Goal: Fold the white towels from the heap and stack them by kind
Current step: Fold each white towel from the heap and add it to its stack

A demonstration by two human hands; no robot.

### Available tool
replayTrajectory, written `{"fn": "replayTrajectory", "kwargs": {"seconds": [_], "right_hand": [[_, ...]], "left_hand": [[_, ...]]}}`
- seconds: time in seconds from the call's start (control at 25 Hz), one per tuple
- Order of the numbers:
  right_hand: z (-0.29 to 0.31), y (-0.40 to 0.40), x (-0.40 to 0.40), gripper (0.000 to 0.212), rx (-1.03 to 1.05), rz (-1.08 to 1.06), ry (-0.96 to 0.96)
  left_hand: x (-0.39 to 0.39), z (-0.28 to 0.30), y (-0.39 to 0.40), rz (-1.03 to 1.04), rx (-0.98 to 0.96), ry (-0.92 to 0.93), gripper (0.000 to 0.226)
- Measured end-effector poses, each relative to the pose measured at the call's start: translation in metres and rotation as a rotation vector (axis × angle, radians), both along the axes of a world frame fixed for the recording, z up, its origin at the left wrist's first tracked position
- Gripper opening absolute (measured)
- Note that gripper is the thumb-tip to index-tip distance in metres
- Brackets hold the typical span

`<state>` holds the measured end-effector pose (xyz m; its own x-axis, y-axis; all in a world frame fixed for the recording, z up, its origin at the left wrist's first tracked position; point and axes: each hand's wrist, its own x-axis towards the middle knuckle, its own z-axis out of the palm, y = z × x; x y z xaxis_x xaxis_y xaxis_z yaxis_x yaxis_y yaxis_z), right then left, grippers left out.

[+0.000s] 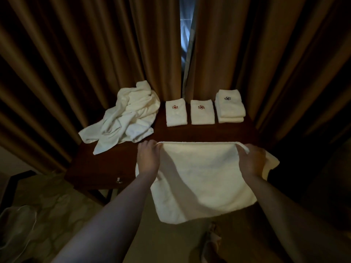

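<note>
Now your left hand (148,158) and right hand (251,160) each have fingers curled round a top corner of the white towel (201,179), stretched flat and hanging off the dark table (117,164). Behind it, the heap (125,116) sits far-left, and three folded stacks (202,112) line up far-right.

White towels (199,177), red flower emblems (175,107), brown curtains (76,54)
</note>
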<state>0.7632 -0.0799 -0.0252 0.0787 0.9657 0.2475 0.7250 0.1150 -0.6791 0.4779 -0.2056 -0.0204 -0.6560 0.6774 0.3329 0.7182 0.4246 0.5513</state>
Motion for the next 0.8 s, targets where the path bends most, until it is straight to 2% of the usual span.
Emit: {"fn": "replayTrajectory", "kwargs": {"seconds": [0.16,0.32,0.48,0.8], "right_hand": [[-0.024,0.050,-0.005,0.031,0.032,0.063,-0.111],[-0.051,0.136,-0.014,0.031,-0.043,0.146,-0.091],[-0.074,0.219,-0.025,0.037,-0.091,0.255,-0.156],[-0.115,0.317,-0.059,0.045,-0.216,0.309,-0.283]], "left_hand": [[-0.014,-0.024,0.044,-0.017,-0.093,-0.045,0.027],[-0.022,-0.044,0.116,-0.024,-0.165,-0.011,0.027],[-0.032,-0.065,0.187,0.014,-0.188,0.006,0.022],[-0.055,-0.095,0.263,0.042,-0.259,-0.029,0.026]]}}
